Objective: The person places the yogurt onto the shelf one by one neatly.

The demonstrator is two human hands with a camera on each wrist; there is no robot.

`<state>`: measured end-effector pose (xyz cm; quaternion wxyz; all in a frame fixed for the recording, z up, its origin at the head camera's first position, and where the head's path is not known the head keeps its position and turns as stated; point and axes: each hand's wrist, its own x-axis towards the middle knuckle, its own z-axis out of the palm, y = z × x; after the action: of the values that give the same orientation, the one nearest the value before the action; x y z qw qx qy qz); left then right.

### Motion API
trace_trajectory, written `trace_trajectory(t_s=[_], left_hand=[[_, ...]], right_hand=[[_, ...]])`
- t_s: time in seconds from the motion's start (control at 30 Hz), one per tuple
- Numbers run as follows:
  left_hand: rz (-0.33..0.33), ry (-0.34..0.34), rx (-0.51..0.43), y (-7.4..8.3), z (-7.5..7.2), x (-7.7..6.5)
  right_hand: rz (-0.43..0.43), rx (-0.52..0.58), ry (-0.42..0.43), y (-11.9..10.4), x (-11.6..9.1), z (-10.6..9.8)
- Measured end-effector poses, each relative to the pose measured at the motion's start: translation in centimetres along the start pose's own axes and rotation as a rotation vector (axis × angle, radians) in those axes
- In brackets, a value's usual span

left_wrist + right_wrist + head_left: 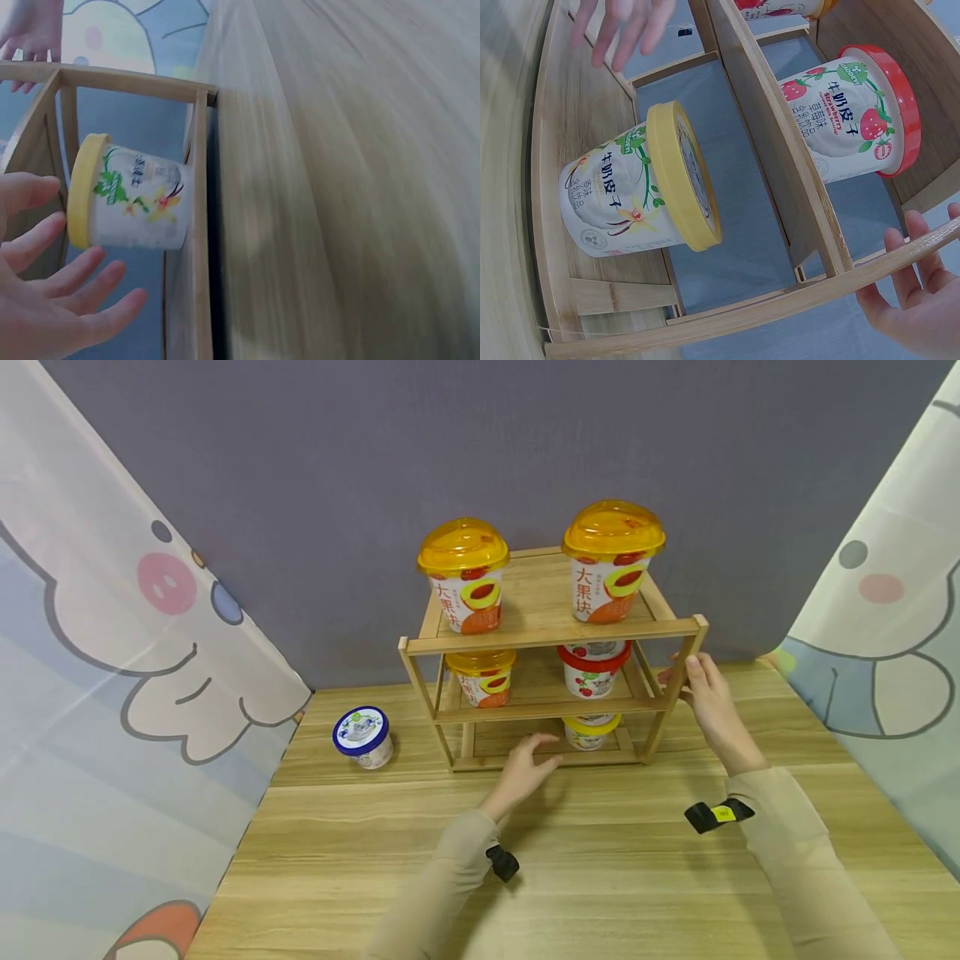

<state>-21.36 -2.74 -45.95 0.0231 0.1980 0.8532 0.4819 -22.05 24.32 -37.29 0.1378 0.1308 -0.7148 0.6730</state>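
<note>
A three-tier wooden rack (547,706) stands on the table, and my right hand (708,702) holds its right front post, fingers curled about the wood (922,255). On the bottom shelf sits a white milk-drink tub with a yellow lid (588,732), at the right side. My left hand (525,772) is in front of that shelf, left of the tub, fingers spread and slightly bent. In the left wrist view a small gap seems to lie between the fingers and the yellow-lidded tub (146,196). A red-lidded strawberry tub (847,112) is on the middle shelf.
Two large fruit cups with orange domed lids, left (465,577) and right (611,560), stand on the top shelf. A similar cup (483,677) is on the middle shelf. Left of the rack, a blue-lidded tub (363,735) stands on the table (337,843). Printed curtains flank both sides.
</note>
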Motion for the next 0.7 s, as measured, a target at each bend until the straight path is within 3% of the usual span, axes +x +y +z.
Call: trace_trajectory(t_s=[0.37,0.7], left_hand=[[0.089,-0.106,0.063,-0.3,-2.6,-2.2],[0.101,-0.115,0.062,-0.3,-6.3,-4.5]], right_hand=[[0.009,-0.02,-0.006,-0.1,-0.1,-0.1],[-0.003,-0.011,-0.014,0.0,-0.1,-0.1]])
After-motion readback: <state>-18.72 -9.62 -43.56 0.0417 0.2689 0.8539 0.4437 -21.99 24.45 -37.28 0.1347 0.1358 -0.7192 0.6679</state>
